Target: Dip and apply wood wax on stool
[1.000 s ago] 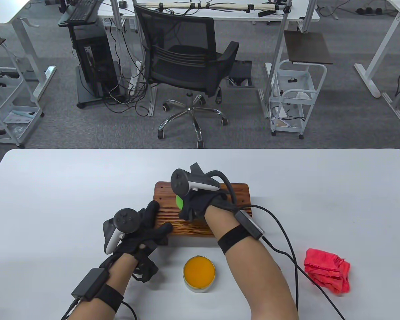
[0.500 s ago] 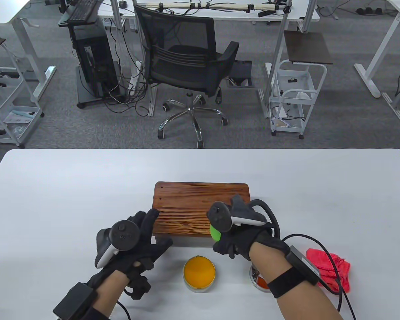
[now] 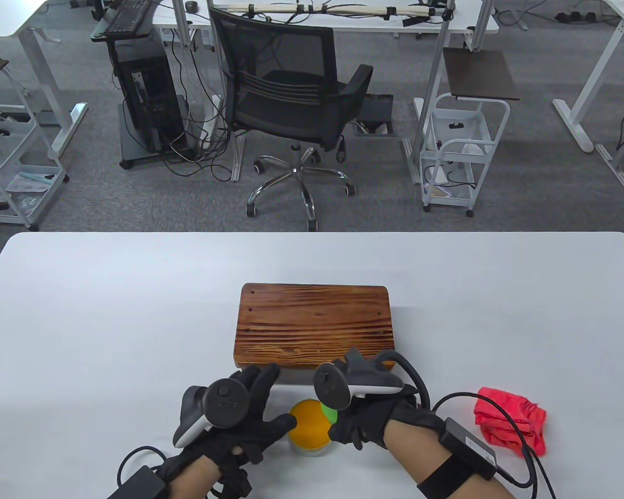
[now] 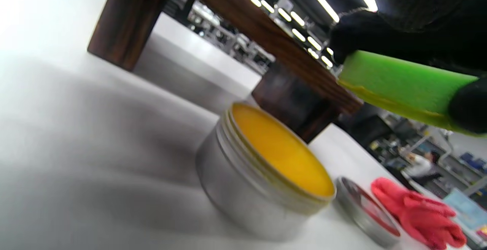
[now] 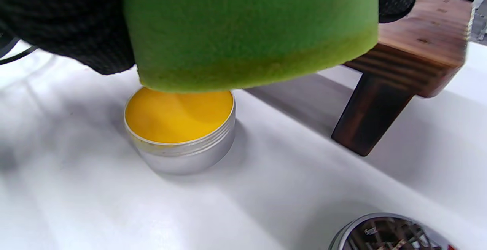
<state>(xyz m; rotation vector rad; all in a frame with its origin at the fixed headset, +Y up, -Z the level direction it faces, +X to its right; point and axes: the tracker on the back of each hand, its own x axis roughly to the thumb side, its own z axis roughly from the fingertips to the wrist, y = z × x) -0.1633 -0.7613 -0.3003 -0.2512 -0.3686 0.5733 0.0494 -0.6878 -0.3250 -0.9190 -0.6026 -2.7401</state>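
The low wooden stool (image 3: 312, 322) stands mid-table, with its dark leg (image 5: 371, 117) showing in the right wrist view. In front of it sits an open metal tin of orange-yellow wax (image 3: 308, 423) (image 4: 266, 174) (image 5: 179, 128). My right hand (image 3: 346, 423) grips a green sponge (image 3: 330, 414) (image 5: 251, 29) (image 4: 403, 86) just above the tin's right rim; the sponge's underside is stained yellow. My left hand (image 3: 270, 403) lies with fingers spread to the left of the tin, thumb by its rim, holding nothing.
A crumpled red cloth (image 3: 509, 418) (image 4: 418, 214) lies to the right. The tin's lid (image 4: 365, 212) (image 5: 388, 234) rests on the table between tin and cloth, hidden under my right wrist in the table view. Glove cables trail near the front edge.
My right hand carried the sponge off the stool top, back and left to above the tin. My left hand left the stool's front corner and came to the tin's left side.
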